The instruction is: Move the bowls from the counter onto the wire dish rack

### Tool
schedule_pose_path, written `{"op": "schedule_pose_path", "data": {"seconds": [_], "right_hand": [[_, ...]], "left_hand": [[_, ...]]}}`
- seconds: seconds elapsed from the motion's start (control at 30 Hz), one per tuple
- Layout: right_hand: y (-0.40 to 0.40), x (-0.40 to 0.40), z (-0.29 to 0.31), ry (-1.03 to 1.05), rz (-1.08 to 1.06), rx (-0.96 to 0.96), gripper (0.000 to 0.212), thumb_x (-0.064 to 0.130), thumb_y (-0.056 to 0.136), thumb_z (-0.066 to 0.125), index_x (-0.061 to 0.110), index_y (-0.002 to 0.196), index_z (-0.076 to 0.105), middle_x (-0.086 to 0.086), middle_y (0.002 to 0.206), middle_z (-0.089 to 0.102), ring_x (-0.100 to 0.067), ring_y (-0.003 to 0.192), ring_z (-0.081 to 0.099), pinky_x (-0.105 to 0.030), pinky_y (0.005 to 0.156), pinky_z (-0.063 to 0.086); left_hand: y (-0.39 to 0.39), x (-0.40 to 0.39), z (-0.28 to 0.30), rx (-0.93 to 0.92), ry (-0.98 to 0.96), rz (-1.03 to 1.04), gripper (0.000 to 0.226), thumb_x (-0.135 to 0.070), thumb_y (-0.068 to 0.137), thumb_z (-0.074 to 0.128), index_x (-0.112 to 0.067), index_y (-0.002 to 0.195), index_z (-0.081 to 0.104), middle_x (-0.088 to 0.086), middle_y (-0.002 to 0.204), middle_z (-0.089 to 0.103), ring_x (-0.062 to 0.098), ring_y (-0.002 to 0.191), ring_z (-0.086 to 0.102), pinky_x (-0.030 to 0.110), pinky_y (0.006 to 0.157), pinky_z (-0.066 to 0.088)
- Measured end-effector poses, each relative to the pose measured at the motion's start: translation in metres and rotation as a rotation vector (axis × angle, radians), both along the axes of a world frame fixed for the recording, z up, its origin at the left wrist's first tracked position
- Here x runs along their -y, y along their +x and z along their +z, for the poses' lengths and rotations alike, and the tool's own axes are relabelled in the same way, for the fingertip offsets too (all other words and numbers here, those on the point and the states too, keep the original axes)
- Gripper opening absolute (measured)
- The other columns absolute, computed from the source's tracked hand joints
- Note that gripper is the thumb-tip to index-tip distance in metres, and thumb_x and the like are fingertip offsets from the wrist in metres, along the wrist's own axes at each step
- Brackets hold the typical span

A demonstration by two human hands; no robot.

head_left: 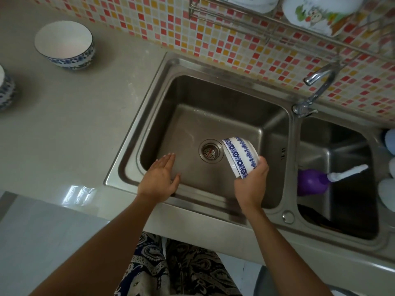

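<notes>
Item: bowl [240, 157], blue-patterned, tipped on its side over the sink [213, 99]; my right hand [252, 178] grasps it. My left hand [160, 174]: fingers released, flat above the basin. Second bowl [64, 44] upright on counter [64, 124]. Rack [256, 24] up on the wall.

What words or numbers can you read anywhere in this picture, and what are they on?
None can be read.
The bowl gripped by the right hand has only blue flower patterns.
The counter bowl has patterns too, no letters.
The bowl on the wire dish rack shows a cartoon drawing, no words.
The purple bottle shows no label.
</notes>
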State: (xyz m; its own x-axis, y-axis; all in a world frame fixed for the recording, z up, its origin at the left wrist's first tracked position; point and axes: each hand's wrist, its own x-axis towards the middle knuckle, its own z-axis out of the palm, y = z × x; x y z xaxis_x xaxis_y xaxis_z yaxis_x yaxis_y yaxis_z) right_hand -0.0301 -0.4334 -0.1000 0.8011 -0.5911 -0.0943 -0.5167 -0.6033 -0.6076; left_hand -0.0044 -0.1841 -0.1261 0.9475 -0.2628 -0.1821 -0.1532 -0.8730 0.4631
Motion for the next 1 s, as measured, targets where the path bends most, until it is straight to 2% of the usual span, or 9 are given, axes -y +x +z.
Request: {"op": "schedule_pose_path", "data": {"seconds": [0.1, 0.2, 0.3, 0.4, 0.57, 0.7, 0.83, 0.93, 1.0], "right_hand": [[0.007, -0.006, 0.001, 0.326, -0.202, 0.023, 0.077, -0.007, 0.069, 0.062, 0.015, 0.136, 0.032, -0.007, 0.129, 0.049, -0.029, 0.111, 0.058, -0.035, 0.079, 0.056], [0.016, -0.013, 0.016, 0.784, -0.442, 0.024, 0.066, -0.011, 0.074, 0.046, 0.015, 0.135, 0.039, -0.004, 0.123, 0.049, -0.034, 0.108, 0.055, -0.044, 0.065, 0.059], [0.017, -0.012, 0.04, 1.24, -0.534, 0.027, 0.048, -0.012, 0.082, 0.035, 0.012, 0.121, 0.049, -0.014, 0.123, 0.048, -0.04, 0.111, 0.05, -0.053, 0.072, 0.057], [0.009, -0.007, 0.059, 1.497, -0.534, 0.08, 0.036, -0.008, 0.084, 0.033, 0.011, 0.104, 0.055, -0.019, 0.121, 0.05, -0.04, 0.109, 0.052, -0.05, 0.068, 0.061], [0.004, 0.006, 0.105, 1.574, -0.408, 0.131, 0.048, -0.009, 0.08, 0.035, 0.012, 0.12, 0.053, -0.018, 0.125, 0.055, -0.041, 0.107, 0.058, -0.048, 0.07, 0.061], [0.009, 0.015, 0.167, 1.602, -0.249, 0.247, 0.038, -0.008, 0.084, 0.034, 0.014, 0.107, 0.056, -0.015, 0.113, 0.058, -0.036, 0.101, 0.059, -0.048, 0.077, 0.057], [0.024, 0.024, 0.222, 1.622, -0.164, 0.388, 0.039, -0.002, 0.083, 0.037, 0.016, 0.111, 0.058, -0.015, 0.115, 0.061, -0.036, 0.099, 0.063, -0.046, 0.077, 0.059], [0.036, 0.035, 0.254, 1.67, -0.092, 0.494, 0.039, 0.005, 0.083, 0.039, 0.015, 0.115, 0.06, -0.016, 0.11, 0.068, -0.036, 0.09, 0.071, -0.045, 0.07, 0.061], [0.043, 0.043, 0.272, 1.686, -0.038, 0.553, 0.037, 0.01, 0.087, 0.042, 0.013, 0.12, 0.059, -0.016, 0.115, 0.067, -0.038, 0.098, 0.068, -0.045, 0.065, 0.061]], "left_hand": [[0.0, 0.0, -0.002, 0.009, 0.005, -0.005, 0.067, -0.046, 0.092, 0.038, -0.013, 0.148, 0.022, 0.008, 0.152, 0.032, 0.022, 0.14, 0.028, 0.033, 0.116, 0.018], [-0.001, 0.001, 0.001, 0.0, 0.011, 0.011, 0.065, -0.044, 0.095, 0.039, -0.013, 0.149, 0.019, 0.007, 0.154, 0.028, 0.021, 0.141, 0.025, 0.032, 0.116, 0.017], [-0.003, 0.003, 0.008, -0.038, 0.017, 0.032, 0.062, -0.04, 0.098, 0.036, -0.014, 0.15, 0.014, 0.006, 0.156, 0.02, 0.022, 0.143, 0.019, 0.03, 0.115, 0.011], [-0.005, 0.002, 0.011, -0.052, 0.0, 0.026, 0.059, -0.037, 0.1, 0.03, -0.013, 0.15, 0.01, 0.007, 0.158, 0.015, 0.021, 0.145, 0.012, 0.028, 0.115, 0.004], [0.015, 0.014, 0.037, 0.038, -0.059, 0.023, 0.058, -0.036, 0.101, 0.024, -0.014, 0.149, 0.001, 0.005, 0.159, 0.003, 0.016, 0.145, -0.001, 0.029, 0.117, -0.001], [0.073, 0.047, 0.105, 0.309, -0.145, -0.072, 0.057, -0.033, 0.101, 0.028, -0.009, 0.149, 0.009, 0.009, 0.158, 0.005, 0.021, 0.145, 0.001, 0.037, 0.119, 0.007], [0.121, 0.087, 0.192, 0.629, -0.232, -0.144, 0.05, -0.024, 0.102, 0.032, -0.007, 0.148, 0.021, 0.014, 0.155, 0.018, 0.025, 0.144, 0.011, 0.041, 0.117, 0.017], [0.142, 0.107, 0.239, 0.715, -0.228, -0.198, 0.05, -0.027, 0.103, 0.025, -0.01, 0.149, 0.014, 0.01, 0.158, 0.01, 0.022, 0.146, 0.003, 0.037, 0.119, 0.008], [0.157, 0.114, 0.251, 0.695, -0.13, -0.236, 0.054, -0.034, 0.102, 0.017, -0.011, 0.15, 0.006, 0.008, 0.158, 0.0, 0.021, 0.145, -0.006, 0.037, 0.119, 0.0]]}}
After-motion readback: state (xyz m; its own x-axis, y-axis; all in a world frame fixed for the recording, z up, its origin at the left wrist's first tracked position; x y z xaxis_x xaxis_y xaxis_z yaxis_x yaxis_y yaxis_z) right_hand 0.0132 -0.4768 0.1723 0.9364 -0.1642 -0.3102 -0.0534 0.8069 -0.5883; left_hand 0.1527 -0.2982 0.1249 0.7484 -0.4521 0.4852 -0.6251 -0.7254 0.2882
